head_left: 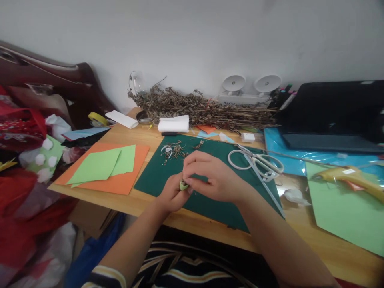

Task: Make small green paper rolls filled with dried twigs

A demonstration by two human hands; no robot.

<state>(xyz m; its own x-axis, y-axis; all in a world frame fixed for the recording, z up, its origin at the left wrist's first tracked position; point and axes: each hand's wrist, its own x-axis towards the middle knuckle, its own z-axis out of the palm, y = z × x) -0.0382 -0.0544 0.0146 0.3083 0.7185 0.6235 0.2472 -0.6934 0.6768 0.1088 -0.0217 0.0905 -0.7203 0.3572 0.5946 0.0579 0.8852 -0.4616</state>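
Over a dark green cutting mat (159, 174), my left hand (172, 194) and my right hand (210, 176) meet, both with fingers closed. Pinched between them is a small light green paper piece (183, 185); most of it is hidden by my fingers. My right hand lies over the left one's fingertips. Bits of dried twig and a curled white scrap (172, 151) lie on the mat just beyond my hands.
White-handled scissors (259, 163) lie right of my hands, a yellow glue gun (351, 178) further right on green paper (345, 216). Green sheets on orange paper (105, 166) sit left. Dried branches (204, 106), white rolls and a black laptop (333, 116) line the back.
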